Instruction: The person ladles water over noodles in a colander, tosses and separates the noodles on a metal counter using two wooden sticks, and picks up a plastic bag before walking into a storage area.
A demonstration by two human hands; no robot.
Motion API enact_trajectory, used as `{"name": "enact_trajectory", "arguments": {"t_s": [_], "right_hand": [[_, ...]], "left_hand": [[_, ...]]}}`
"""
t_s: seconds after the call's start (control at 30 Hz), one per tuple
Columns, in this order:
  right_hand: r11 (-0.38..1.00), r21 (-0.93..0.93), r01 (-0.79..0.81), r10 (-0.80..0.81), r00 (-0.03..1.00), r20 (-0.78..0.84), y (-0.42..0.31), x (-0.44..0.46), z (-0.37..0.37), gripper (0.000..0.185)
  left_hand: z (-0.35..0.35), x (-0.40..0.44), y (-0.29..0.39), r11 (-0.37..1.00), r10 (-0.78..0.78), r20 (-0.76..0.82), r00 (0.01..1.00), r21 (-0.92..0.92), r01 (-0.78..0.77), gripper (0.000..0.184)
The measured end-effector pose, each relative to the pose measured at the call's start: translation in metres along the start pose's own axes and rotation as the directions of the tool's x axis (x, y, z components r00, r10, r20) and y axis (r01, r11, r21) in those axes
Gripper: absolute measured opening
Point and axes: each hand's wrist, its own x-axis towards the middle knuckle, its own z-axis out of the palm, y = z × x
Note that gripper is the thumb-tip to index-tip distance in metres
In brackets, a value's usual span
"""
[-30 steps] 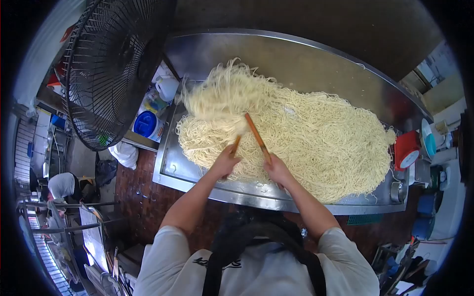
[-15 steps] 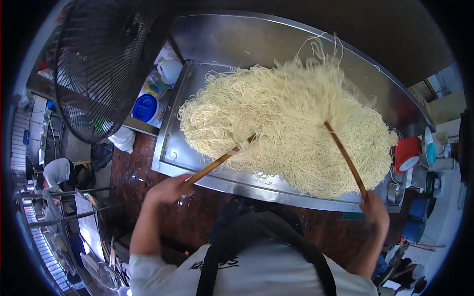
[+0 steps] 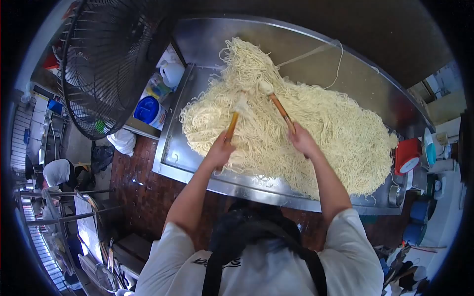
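Starting at the left, past the blue-lidded tub (image 3: pixel 148 110) beside the table (image 3: pixel 173 156), my left hand (image 3: pixel 220 150) is curled tight around the left stick (image 3: pixel 231 127), above the near side of the noodles (image 3: pixel 335 133). Half a second ago my 2 hands were spread wide, 1 toward each end of the heap; now they have come in closer together, and both sticks slant inward. That brings them to bear on 1 part of the heap, so I judge I am lifting and loosening that part from both sides. Beyond and between my hands, a raised clump (image 3: pixel 245 59) stands up in front of the table's back panel; the stick tips are hidden among strands. My right hand (image 3: pixel 303 140) is closed around the right stick (image 3: pixel 281 109), over the middle of the heap; I cannot tell whether its knuckles touch any strands. Farther right, the noodles spread flatter toward the red scale (image 3: pixel 408 153), and 1 long strand (image 3: pixel 339 66) now loops against the back panel, clear of both hands.
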Motion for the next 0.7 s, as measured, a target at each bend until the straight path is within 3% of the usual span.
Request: {"name": "enact_trajectory", "arguments": {"t_s": [0.07, 0.13, 0.17, 0.23, 0.3, 0.33, 0.37, 0.47, 0.53, 0.57, 0.6, 0.67, 0.7], "right_hand": [[0.994, 0.074, -0.075, 0.073, 0.997, 0.032, 0.019, -0.027, 0.027, 0.022], [0.949, 0.199, -0.245, 0.243, 0.970, 0.035, 0.003, -0.050, 0.079, 0.020], [0.974, 0.194, -0.113, 0.109, 0.993, 0.034, 0.019, -0.044, 0.110, 0.022], [0.976, 0.216, 0.038, -0.032, 0.999, -0.032, -0.025, -0.025, 0.109, 0.019], [0.852, 0.448, -0.271, 0.211, 0.961, 0.180, -0.124, -0.029, 0.034, 0.019], [0.892, 0.439, -0.107, 0.095, 0.994, 0.048, -0.130, -0.020, 0.021, 0.018], [0.910, 0.412, 0.049, -0.020, 0.997, -0.076, -0.125, -0.019, 0.012, 0.018], [0.973, 0.169, 0.155, -0.135, 0.983, -0.128, -0.093, -0.037, -0.026, 0.022], [0.998, 0.030, -0.057, 0.056, 0.997, 0.057, -0.046, -0.077, -0.052, 0.023], [0.995, -0.091, -0.033, 0.038, 0.998, 0.051, -0.021, -0.113, -0.066, 0.024], [0.977, -0.198, -0.081, 0.101, 0.991, 0.092, 0.001, -0.149, -0.086, 0.027], [0.834, -0.394, -0.387, 0.493, 0.842, 0.218, -0.016, -0.210, -0.137, 0.030], [0.859, -0.359, -0.365, 0.474, 0.832, 0.287, -0.010, -0.232, -0.151, 0.027]], "left_hand": [[-0.015, -0.022, -0.038, 0.994, -0.026, 0.011, 1.000, -0.109, 0.027, 0.059], [0.004, -0.022, -0.064, 0.993, -0.042, -0.016, 0.999, -0.112, 0.040, 0.059], [0.014, -0.016, -0.060, 0.993, -0.037, -0.034, 0.999, -0.112, 0.033, 0.060], [0.018, -0.005, -0.004, 0.983, 0.010, -0.078, 0.997, -0.181, -0.024, 0.051], [0.002, -0.025, 0.067, 0.929, 0.011, -0.067, 0.998, -0.368, -0.035, 0.049], [-0.011, -0.035, 0.088, 0.914, 0.090, -0.087, 0.992, -0.389, -0.117, 0.052], [-0.025, -0.048, 0.096, 0.893, 0.159, -0.105, 0.982, -0.408, -0.188, 0.054], [-0.074, -0.074, 0.066, 0.991, 0.115, -0.156, 0.981, -0.051, -0.125, 0.054], [-0.108, -0.108, -0.012, 0.982, 0.122, -0.183, 0.976, 0.164, -0.092, 0.054], [-0.121, -0.151, 0.004, 0.984, -0.162, -0.125, 0.979, 0.046, 0.169, 0.058], [-0.130, -0.192, 0.014, 0.940, -0.341, -0.087, 0.936, -0.057, 0.337, 0.059], [-0.153, -0.253, -0.011, 0.905, -0.289, -0.102, 0.952, 0.295, 0.306, 0.054], [-0.149, -0.261, -0.013, 0.877, -0.287, -0.109, 0.952, 0.369, 0.307, 0.054]]}}
